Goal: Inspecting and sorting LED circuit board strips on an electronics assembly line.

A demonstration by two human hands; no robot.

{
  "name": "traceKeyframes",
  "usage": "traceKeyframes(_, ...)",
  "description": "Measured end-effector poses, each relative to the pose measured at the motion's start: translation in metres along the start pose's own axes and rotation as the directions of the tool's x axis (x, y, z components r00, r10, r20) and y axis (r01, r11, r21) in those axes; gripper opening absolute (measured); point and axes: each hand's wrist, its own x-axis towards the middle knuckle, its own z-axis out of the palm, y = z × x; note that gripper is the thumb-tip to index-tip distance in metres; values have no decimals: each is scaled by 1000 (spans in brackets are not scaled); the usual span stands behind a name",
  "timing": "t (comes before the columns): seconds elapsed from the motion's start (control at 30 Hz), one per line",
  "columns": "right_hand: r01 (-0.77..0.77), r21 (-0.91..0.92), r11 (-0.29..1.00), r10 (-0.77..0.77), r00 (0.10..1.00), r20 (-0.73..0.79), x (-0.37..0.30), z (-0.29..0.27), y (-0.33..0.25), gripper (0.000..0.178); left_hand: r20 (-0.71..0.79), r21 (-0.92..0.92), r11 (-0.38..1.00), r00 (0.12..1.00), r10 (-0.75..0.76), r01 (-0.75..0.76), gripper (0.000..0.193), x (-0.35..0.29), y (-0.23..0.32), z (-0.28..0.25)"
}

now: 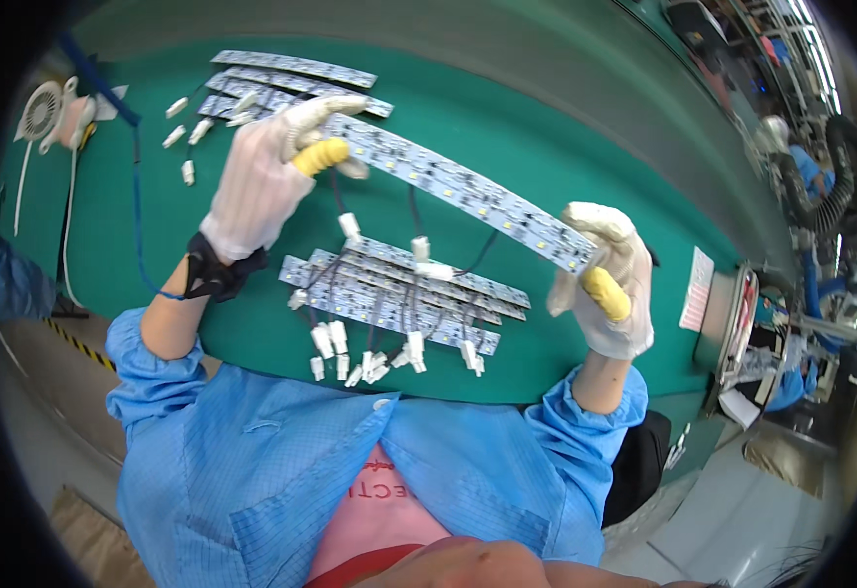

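Between my two gloved hands an LED strip board [458,188] is held up above the green mat, slanting down to the right. My left hand [276,162], with a yellow thumb cover and a black wrist strap, grips its left end. The right end is pinched by my right hand [607,279], also with a yellow thumb cover. Dark wires with white connectors [421,248] dangle from the board. Beneath it lies a pile of similar LED boards [389,309], its white plugs [415,350] spread toward me. Another stack of LED boards [296,69] rests at the far left, partly behind my left hand.
A blue coiled cord [138,216] runs to the wrist strap. At the far left sit a small white fan [40,111] and a pinkish device [73,120]. A printed sheet [697,287] lies at the right edge of the green mat [546,147], beside a metal-sided bin [727,318].
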Motion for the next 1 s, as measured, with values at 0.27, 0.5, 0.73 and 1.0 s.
traceKeyframes(0.27,-105,-246,964,29,955,-296,16,2,9,39,10,-616,783,993,113,-83,45,-8,0,4)
traceKeyframes(0.5,-134,-131,982,97,962,-256,3,-11,11,39,89,-70,997,996,-24,30,36,-16,-20,2)
traceKeyframes(0.73,31,46,998,-28,998,-65,0,-11,13,30,-70,22,1000,997,-9,11,45,-9,-24,5)
traceKeyframes(1.0,-113,127,985,125,988,-87,5,-16,16,39,-5,-170,985,999,-38,36,39,-4,-10,-1)
